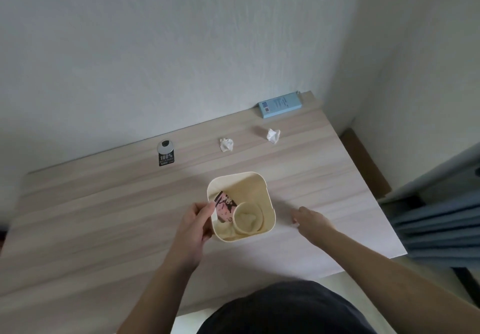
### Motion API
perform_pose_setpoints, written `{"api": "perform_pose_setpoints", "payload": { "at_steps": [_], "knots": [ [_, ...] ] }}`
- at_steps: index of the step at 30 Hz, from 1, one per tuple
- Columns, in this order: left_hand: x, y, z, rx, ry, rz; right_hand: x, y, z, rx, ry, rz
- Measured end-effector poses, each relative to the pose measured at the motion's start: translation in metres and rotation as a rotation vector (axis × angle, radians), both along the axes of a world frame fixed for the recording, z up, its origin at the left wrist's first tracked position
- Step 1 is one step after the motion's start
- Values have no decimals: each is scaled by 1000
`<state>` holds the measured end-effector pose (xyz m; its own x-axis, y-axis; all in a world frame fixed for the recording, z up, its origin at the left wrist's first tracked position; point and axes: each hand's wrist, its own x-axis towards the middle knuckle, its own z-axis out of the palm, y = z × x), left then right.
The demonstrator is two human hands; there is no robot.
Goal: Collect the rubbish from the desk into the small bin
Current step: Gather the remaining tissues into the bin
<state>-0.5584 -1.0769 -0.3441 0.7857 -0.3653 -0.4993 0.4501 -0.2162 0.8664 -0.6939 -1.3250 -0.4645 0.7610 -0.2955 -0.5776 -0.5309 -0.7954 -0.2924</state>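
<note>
A small cream bin (255,185) stands on the wooden desk (104,216), near its middle. Inside it lies a cream paper cup (248,220). My left hand (193,225) is at the bin's left rim and pinches a pink and black wrapper (225,206) that hangs over the opening. Right of the bin, my right hand (310,223) rests on the desk with its fingers apart, holding nothing. Two crumpled white tissues lie farther back: the left tissue (226,144) and the right tissue (273,135).
A black hang tag (165,154) printed with 100% lies at the back left. A light blue box (280,105) sits in the far right corner against the wall. Beyond the desk's right edge there is a blue-grey curtain (439,219).
</note>
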Motion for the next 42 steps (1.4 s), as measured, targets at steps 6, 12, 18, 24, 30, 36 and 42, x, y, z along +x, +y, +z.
{"api": "perform_pose_setpoints", "payload": {
  "at_steps": [6, 12, 18, 24, 30, 36, 42],
  "knots": [
    [-6, -5, -1, 25, 14, 89, 4, -16, 17, 95, -121, -105],
    [-16, -10, -2, 44, 26, 100, 28, -33, 63, 256, -486, -213],
    [-15, 5, -4, 57, 66, 177, 67, -30, 81, 213, -677, -122],
    [-2, 24, -8, -3, 72, 259, 102, -25, 76, 187, -639, -22],
    [23, 43, -15, -48, 108, 272, 144, -6, 72, 141, -648, -20],
    [55, 68, -16, -40, 120, 323, 206, 17, 59, 116, -559, -41],
    [100, 78, -8, -43, 55, 284, 269, 30, 27, 76, -463, -82]
  ]
}}
